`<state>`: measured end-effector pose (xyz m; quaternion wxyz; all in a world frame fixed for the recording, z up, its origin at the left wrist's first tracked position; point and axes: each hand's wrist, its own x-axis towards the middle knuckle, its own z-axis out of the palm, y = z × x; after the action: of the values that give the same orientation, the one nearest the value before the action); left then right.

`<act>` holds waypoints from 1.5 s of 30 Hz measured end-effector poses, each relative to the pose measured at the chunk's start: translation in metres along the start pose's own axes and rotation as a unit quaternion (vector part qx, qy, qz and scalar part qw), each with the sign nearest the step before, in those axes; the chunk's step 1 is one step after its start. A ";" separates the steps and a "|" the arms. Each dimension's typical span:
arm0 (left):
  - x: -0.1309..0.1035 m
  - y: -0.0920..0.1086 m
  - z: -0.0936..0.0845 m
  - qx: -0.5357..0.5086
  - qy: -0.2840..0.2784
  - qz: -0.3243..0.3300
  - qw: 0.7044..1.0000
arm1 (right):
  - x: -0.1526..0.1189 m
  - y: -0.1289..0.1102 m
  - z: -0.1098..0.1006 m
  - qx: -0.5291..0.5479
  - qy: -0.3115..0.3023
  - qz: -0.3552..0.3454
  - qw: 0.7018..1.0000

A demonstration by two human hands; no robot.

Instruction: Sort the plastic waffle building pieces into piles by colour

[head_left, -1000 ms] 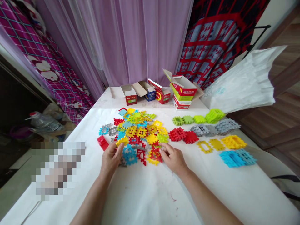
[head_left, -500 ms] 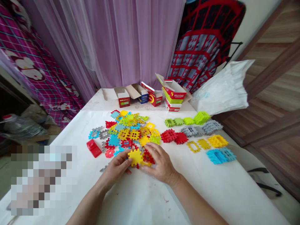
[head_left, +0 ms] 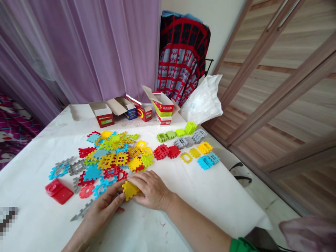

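Low over the front of the table, a yellow notched building tile [head_left: 130, 190] is pinched at its left edge by my left hand [head_left: 106, 205]. My right hand [head_left: 151, 190] closes over the tile's right side, its fingers hiding part of it. A bit of yellow shows by the right thumb; whether it is the same tile I cannot tell. Just beyond both hands spreads a mixed pile of interlocking tiles, among them a blue tile [head_left: 93, 172], a yellow window tile [head_left: 121, 158] and a round red piece [head_left: 86, 191].
Sorted by colour on the right are green tiles [head_left: 190, 128], grey tiles [head_left: 200, 135], red tiles [head_left: 161, 151], yellow tiles [head_left: 205, 147] and blue tiles [head_left: 206, 162]. A red plastic piece [head_left: 60, 191] lies left. Opened cardboard boxes [head_left: 106, 120] and a white bag [head_left: 203, 99] stand behind.
The view has swung to the right, so the table contents sit further left. My right hand has moved in from beside the yellow tile and closed over its right side.
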<state>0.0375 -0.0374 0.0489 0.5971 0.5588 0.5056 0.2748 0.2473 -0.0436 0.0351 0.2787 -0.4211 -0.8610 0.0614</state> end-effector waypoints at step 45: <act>-0.005 0.012 0.002 -0.007 -0.021 0.011 1.000 | -0.074 0.062 -0.038 -0.130 0.102 0.305 0.938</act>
<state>0.0406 -0.0405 0.0613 0.6084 0.5661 0.4847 0.2728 0.3463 -0.0649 0.0139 0.2758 -0.7001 -0.6585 -0.0121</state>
